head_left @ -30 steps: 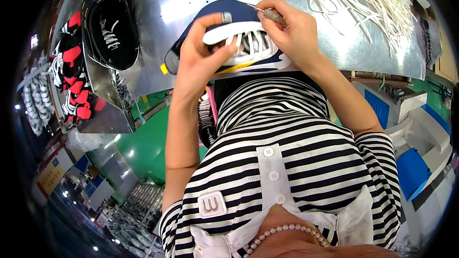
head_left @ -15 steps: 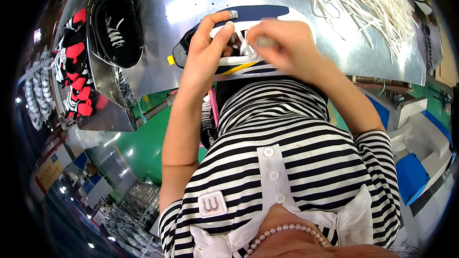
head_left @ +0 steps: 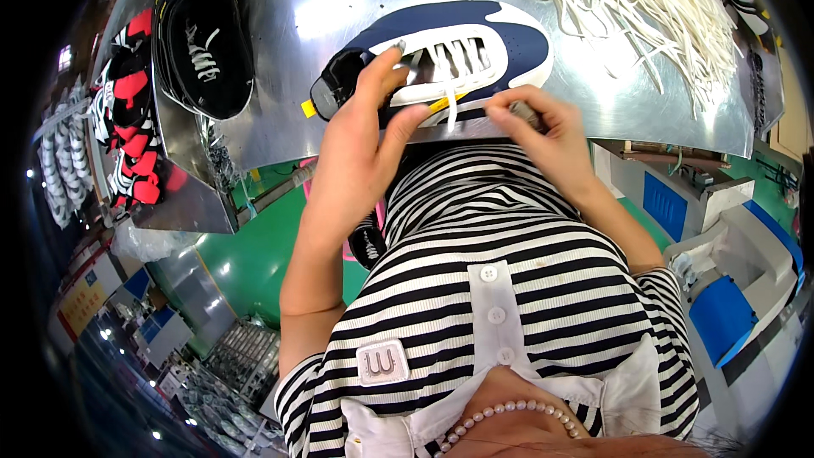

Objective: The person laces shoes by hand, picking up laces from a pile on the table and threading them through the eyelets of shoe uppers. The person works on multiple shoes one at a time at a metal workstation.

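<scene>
While laying the left hand, spread at thumb and forefinger, over the opening of the navy-and-white shoe, clasps a wrapped-handled tool within the curled right hand at the shoe's near side. Note shoe lying on the metal table, left of heaped white laces.
</scene>
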Available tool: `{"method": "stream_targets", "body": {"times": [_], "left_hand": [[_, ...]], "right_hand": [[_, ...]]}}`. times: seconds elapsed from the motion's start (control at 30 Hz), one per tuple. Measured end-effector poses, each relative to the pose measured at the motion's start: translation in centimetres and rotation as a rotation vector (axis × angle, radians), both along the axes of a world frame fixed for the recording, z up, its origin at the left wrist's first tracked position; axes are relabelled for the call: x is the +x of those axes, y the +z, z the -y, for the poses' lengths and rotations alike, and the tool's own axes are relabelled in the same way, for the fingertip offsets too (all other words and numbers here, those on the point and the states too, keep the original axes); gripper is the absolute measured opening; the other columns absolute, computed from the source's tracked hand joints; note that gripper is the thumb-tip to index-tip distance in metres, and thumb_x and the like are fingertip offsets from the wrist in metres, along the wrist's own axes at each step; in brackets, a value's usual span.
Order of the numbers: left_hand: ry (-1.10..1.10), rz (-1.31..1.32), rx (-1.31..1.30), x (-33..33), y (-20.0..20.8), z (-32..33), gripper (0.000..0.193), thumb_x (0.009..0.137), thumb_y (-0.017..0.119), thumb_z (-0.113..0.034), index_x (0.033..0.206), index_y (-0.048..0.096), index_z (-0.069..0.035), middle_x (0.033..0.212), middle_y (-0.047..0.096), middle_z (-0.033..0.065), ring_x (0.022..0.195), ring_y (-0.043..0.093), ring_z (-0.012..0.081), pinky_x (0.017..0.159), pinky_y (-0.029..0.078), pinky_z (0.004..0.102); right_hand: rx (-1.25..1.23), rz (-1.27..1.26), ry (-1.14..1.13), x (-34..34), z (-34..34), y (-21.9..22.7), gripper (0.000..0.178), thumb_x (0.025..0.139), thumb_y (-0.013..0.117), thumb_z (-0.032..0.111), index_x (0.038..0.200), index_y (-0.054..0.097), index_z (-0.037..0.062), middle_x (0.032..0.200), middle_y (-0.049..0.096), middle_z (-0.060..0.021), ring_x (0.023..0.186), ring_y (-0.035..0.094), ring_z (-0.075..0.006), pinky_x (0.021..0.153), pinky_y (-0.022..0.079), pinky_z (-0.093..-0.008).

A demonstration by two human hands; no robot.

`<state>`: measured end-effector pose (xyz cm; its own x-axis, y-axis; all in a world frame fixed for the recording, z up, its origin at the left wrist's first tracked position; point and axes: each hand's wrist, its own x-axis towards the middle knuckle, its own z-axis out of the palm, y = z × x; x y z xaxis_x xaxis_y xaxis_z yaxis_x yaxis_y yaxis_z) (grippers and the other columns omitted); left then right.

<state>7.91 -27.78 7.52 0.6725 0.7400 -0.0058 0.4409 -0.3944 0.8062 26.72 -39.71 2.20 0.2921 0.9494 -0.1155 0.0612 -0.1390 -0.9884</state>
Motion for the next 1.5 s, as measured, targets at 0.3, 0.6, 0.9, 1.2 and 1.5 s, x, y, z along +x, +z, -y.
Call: {"method": "stream_targets", "body": {"times": [0.3,0.6,0.9,1.2,1.5], "left_hand": [[-0.008,-0.09,0.286,0.8,-0.5,1.0,0.023,0.087,0.068,-0.007,0.108,0.059,-0.002,0.085,0.066,0.0168,0.074,0.064,0.0335,0.066,0.049,0.0376],[0.034,-0.124,0.229,1.7,-0.6,0.9,0.027,0.087,0.071,-0.019,0.106,0.059,-0.004,0.083,0.068,0.0149,0.068,0.065,0.0288,0.062,0.049,0.034],[0.082,-0.201,0.265,2.5,-1.2,0.7,0.029,0.08,0.078,-0.021,0.097,0.062,-0.005,0.079,0.069,0.0099,0.059,0.062,0.0217,0.055,0.047,0.0323],[0.017,-0.1,0.272,2.3,-1.8,0.6,0.03,0.079,0.078,-0.017,0.104,0.064,-0.006,0.086,0.071,0.0116,0.067,0.067,0.0245,0.06,0.051,0.0338],[-0.069,-0.055,0.449,2.1,-2.2,1.6,0.023,0.084,0.071,-0.008,0.105,0.064,-0.006,0.083,0.068,0.012,0.07,0.066,0.029,0.06,0.05,0.0364]], "right_hand": [[-0.066,-0.163,-0.063,-2.1,-2.1,0.6,0.017,0.088,0.071,0.017,0.094,0.07,0.0005,0.076,0.065,0.0028,0.067,0.053,-0.0017,0.057,0.041,-0.0179],[0.135,-0.222,-0.127,-3.3,-3.7,-0.6,0.013,0.088,0.071,0.014,0.092,0.067,0.0019,0.074,0.065,0.0041,0.065,0.05,-0.0004,0.056,0.039,-0.0181],[0.036,0.04,-0.012,-2.0,-0.3,1.3,0.02,0.097,0.061,0.018,0.099,0.052,0.0006,0.069,0.064,-0.0068,0.063,0.06,-0.0121,0.059,0.046,-0.0264],[0.015,0.103,0.053,-1.3,-1.0,1.3,0.016,0.096,0.06,0.014,0.094,0.052,0.0002,0.068,0.064,-0.0087,0.059,0.063,-0.016,0.056,0.048,-0.0291],[-0.092,0.206,0.088,-1.4,-2.9,2.6,0.014,0.094,0.061,0.013,0.094,0.054,0.0006,0.067,0.064,-0.0134,0.062,0.066,-0.0277,0.058,0.05,-0.0347]]}}
